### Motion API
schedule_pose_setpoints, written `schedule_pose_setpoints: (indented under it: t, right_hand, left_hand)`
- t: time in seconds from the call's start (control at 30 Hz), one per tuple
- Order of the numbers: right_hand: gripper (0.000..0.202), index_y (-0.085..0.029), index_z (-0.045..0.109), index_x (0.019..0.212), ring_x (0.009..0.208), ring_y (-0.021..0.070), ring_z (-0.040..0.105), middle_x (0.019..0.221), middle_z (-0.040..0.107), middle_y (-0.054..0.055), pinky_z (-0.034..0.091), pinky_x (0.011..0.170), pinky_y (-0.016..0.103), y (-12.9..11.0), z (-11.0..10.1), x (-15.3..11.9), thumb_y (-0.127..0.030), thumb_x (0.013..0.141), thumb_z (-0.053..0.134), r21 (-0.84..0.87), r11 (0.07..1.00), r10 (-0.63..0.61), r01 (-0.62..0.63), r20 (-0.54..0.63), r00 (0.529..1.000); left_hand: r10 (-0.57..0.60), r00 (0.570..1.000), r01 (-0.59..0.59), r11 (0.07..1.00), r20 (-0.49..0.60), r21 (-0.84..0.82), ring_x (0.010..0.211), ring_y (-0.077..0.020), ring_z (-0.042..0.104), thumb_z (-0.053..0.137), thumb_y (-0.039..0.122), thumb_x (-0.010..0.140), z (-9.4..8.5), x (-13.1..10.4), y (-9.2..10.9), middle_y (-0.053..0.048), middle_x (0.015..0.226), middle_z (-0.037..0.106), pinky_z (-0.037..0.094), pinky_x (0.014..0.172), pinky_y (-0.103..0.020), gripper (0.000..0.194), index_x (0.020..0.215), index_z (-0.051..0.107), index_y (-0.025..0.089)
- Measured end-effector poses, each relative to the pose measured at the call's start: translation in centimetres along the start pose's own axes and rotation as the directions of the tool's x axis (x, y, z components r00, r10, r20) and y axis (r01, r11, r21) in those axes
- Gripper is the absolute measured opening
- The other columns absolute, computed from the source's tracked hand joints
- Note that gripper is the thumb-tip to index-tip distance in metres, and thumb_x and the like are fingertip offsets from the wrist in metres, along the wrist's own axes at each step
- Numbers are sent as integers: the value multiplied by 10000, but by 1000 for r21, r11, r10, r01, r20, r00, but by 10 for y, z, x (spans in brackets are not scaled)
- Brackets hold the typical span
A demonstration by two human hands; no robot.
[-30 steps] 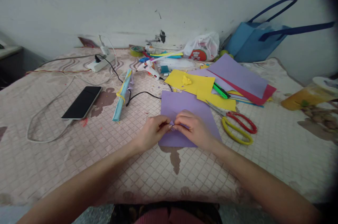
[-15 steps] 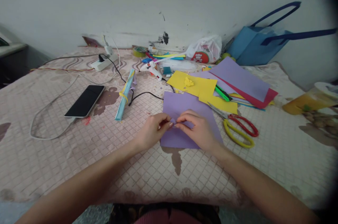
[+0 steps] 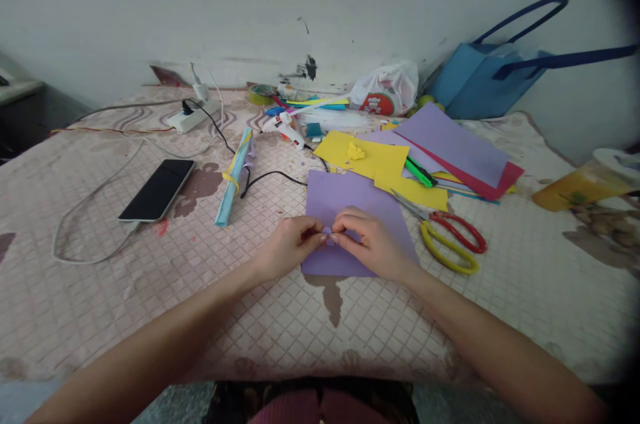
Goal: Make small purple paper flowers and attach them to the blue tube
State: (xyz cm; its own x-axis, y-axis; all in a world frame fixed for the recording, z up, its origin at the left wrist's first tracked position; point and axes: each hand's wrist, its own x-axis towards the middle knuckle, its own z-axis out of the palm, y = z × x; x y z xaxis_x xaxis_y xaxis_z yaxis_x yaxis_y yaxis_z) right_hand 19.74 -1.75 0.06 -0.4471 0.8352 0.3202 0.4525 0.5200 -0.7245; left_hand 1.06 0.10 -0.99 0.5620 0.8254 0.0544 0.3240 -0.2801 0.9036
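Note:
A small piece of purple paper (image 3: 327, 231) is pinched between my two hands at fingertip level. My left hand (image 3: 290, 245) closes on its left side with thumb and forefinger. From the other side my right hand (image 3: 369, 242) grips it the same way, the fingertips almost meeting. Under both hands lies a larger sheet of purple paper (image 3: 360, 194) on the tablecloth. The fingers partly cover the small piece, so its exact shape is hard to make out. Just right of the sheet are scissors (image 3: 449, 244) with one red and one yellow handle loop.
Yellow paper (image 3: 387, 164) with a crumpled yellow bit and a green cutter (image 3: 420, 172) lie behind. A white glue gun (image 3: 286, 127) rests further back. Leftward are a blue paper stick (image 3: 233, 184) and a charging phone (image 3: 159, 191). A drink cup (image 3: 575, 187) stands at right.
Both hands keep their pinch on the small purple piece, with only slight finger movement. The whole view has shifted a little.

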Motion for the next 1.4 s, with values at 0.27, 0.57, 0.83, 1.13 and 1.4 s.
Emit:
schedule_pose_setpoints:
  t: [0.27,0.57,0.83,1.13,1.4]
  right_hand:
    - [222,-180,606,753,746,146,549,772,596,25,413,698,278,15,0,4,-284,898,474,182,968,171,-175,38,985]
    - [170,-181,562,689,680,133,482,701,529,-1,363,626,263,13,3,3,-280,827,570,204,964,159,-169,63,985]
    - [212,-178,509,679,647,118,450,659,488,-22,361,642,268,14,9,1,-322,806,598,556,760,308,-336,146,940]
    - [210,-177,532,690,665,123,461,677,507,-18,363,673,287,20,13,1,-329,800,627,677,663,285,-319,165,944]
    - [237,-178,528,678,637,113,460,661,510,-26,369,648,271,21,14,2,-355,798,629,661,686,302,-305,123,945]
  left_hand:
    - [-110,994,110,982,13,-154,567,-106,558,550,299,804,-3,4,-5,-11,624,603,431,523,-205,195,697,560,136]
    - [-178,980,195,936,85,-294,574,-88,557,596,289,786,-2,4,-3,-5,633,606,442,550,-198,186,710,578,121]
    - [-205,955,280,861,213,-425,596,-91,579,564,463,808,-6,6,-4,-18,673,629,476,602,-224,356,750,602,113]
    - [-195,951,290,835,241,-467,608,-81,575,620,423,785,-10,6,-5,-12,685,627,455,602,-207,313,759,600,112]
    - [-203,960,275,823,193,-497,617,-82,571,628,444,771,-9,5,-3,-4,671,621,449,618,-214,322,762,605,123]
